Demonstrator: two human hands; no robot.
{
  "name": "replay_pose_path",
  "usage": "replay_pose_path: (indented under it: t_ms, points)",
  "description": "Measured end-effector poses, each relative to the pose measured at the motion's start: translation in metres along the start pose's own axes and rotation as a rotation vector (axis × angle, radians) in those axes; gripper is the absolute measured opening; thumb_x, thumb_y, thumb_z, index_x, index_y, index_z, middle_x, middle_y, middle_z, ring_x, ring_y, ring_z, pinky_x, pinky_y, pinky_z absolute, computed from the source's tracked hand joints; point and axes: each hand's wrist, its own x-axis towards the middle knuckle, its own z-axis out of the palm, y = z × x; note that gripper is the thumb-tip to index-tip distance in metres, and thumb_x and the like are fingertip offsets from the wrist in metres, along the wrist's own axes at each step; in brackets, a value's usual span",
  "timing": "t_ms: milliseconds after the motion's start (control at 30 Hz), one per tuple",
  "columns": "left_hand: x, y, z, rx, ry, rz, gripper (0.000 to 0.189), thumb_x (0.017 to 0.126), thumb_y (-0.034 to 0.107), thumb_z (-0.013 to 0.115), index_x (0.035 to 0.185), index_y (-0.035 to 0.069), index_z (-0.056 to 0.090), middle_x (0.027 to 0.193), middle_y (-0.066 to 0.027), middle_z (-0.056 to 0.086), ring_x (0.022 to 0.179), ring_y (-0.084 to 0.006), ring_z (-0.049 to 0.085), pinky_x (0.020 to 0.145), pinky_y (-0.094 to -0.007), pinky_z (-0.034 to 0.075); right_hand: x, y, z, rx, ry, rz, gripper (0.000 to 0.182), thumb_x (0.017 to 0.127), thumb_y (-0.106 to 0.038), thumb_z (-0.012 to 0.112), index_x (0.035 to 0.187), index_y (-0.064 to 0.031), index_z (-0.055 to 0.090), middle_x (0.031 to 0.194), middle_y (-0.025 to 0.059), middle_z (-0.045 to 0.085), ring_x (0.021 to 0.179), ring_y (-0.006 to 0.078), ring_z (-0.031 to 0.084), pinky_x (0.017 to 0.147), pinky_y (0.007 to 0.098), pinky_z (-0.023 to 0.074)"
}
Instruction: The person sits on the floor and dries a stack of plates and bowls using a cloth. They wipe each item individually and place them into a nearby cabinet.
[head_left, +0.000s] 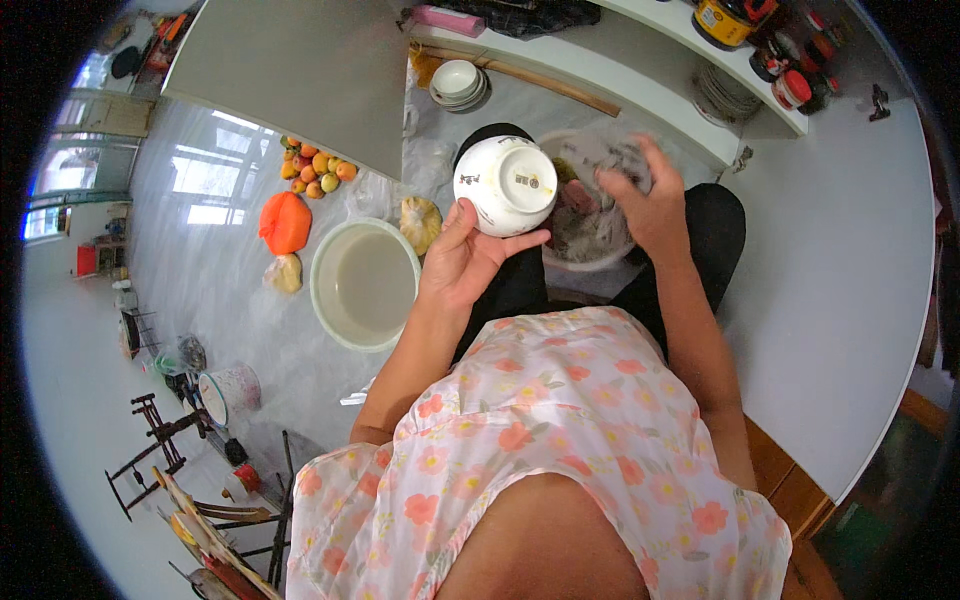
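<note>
My left hand (469, 251) holds a white porcelain bowl (487, 161) tilted, its underside and foot ring turned up towards me. Dark printed marks and a few yellowish spots show on the bowl. To the right, my right hand (652, 202) has its thumb and fingers around a blurred grey-white item (611, 154), perhaps cloth or thin plastic. That hand is over a pale basin (589, 264) between my knees. Inside the basin lie greyish, pink and greenish things, too blurred to name.
A pale green tub (319, 300) of cloudy water stands to the left, near orange fruit (307, 169), an orange bag (285, 223) and a yellowish plastic bag (420, 223). Stacked bowls (456, 81) sit ahead. Open cabinet doors (300, 67) flank me; jars (791, 90) line a shelf.
</note>
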Motion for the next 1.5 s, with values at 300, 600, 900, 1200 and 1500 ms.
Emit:
replay_pose_path:
  t_ms: [300,600,900,1200,1500]
  points:
    - [-0.016,0.001,-0.007,0.262,0.111,0.118,0.047,0.091,0.031,0.057,0.128,0.006,0.043,0.123,-0.0099,0.053,0.11,-0.0279,0.056,0.083,-0.0496,0.053,0.002,-0.013,0.062,-0.241,-0.075,-0.365,0.031,0.071,-0.013,0.071,0.096,0.0014,0.06,0.094,0.0164,0.056,0.088,0.0322,0.057,0.077,0.0392,0.0456]
    - [-0.02,-0.002,-0.024,0.205,0.211,0.152,0.049,0.092,0.031,0.053,0.132,0.005,0.039,0.126,-0.0133,0.052,0.112,-0.0325,0.054,0.086,-0.0535,0.05,-0.003,0.007,0.063,-0.592,-0.162,-0.478,0.03,0.064,-0.005,0.067,0.094,-0.0053,0.066,0.095,0.0146,0.053,0.094,0.0324,0.054,0.074,0.0399,0.0468]
    - [-0.019,0.002,-0.024,0.162,0.251,0.158,0.042,0.091,0.029,0.056,0.125,0.005,0.047,0.12,-0.0109,0.057,0.106,-0.0296,0.059,0.081,-0.0498,0.053,-0.006,0.01,0.063,-0.455,-0.269,-0.463,0.028,0.066,-0.004,0.067,0.094,-0.0063,0.066,0.095,0.0145,0.054,0.091,0.0332,0.055,0.074,0.0407,0.047]
    - [-0.018,0.009,-0.027,0.163,0.304,0.157,0.046,0.09,0.03,0.058,0.127,0.005,0.045,0.122,-0.0122,0.056,0.107,-0.0307,0.058,0.08,-0.0498,0.053,0.003,0.006,0.062,-0.508,-0.369,-0.578,0.024,0.066,-0.002,0.063,0.089,-0.0065,0.066,0.096,0.0161,0.053,0.094,0.0327,0.053,0.073,0.0402,0.0479]
    - [-0.02,0.01,-0.024,0.151,0.299,0.156,0.042,0.092,0.028,0.055,0.125,0.004,0.047,0.122,-0.013,0.056,0.107,-0.0306,0.058,0.081,-0.0509,0.053,0.01,0.025,0.071,-0.346,-0.149,-0.388,0.032,0.064,0.0,0.066,0.095,-0.0051,0.065,0.102,0.0164,0.054,0.096,0.0332,0.055,0.078,0.0387,0.0462]
